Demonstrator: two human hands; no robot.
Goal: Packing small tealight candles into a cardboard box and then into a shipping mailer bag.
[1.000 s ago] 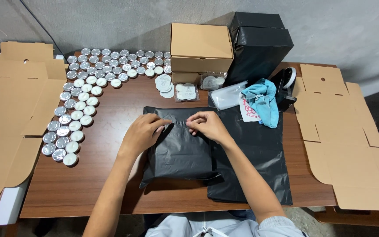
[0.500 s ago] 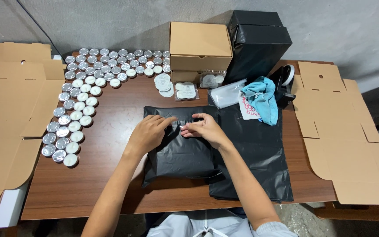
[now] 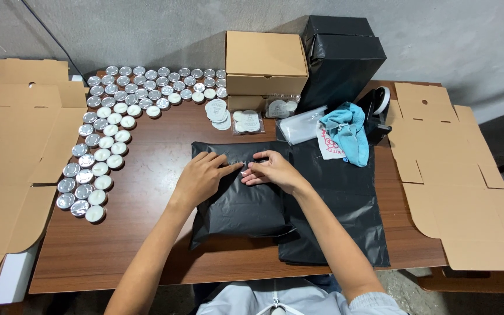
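- Your left hand (image 3: 202,175) and right hand (image 3: 272,170) press flat, unclenched, on the glossy, crinkled black plastic mailer bag (image 3: 237,201).
- Since the earlier frame, both hands have flattened along its folded top edge on the brown wooden desk (image 3: 147,233).

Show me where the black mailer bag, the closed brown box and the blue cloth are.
black mailer bag (image 3: 246,207), head view, on its middle panel.
closed brown box (image 3: 265,53), head view, on its lid.
blue cloth (image 3: 348,129), head view, on its middle fold.

A filled bag (image 3: 240,198) lies on the table (image 3: 147,245), partly on flat bags (image 3: 345,204) to its right. Both hands, left (image 3: 202,178) and right (image 3: 272,170), rest on its far edge. Candles (image 3: 103,146) lie left and behind. A box (image 3: 265,61) stands behind; flat cardboard (image 3: 456,175) lies far right.
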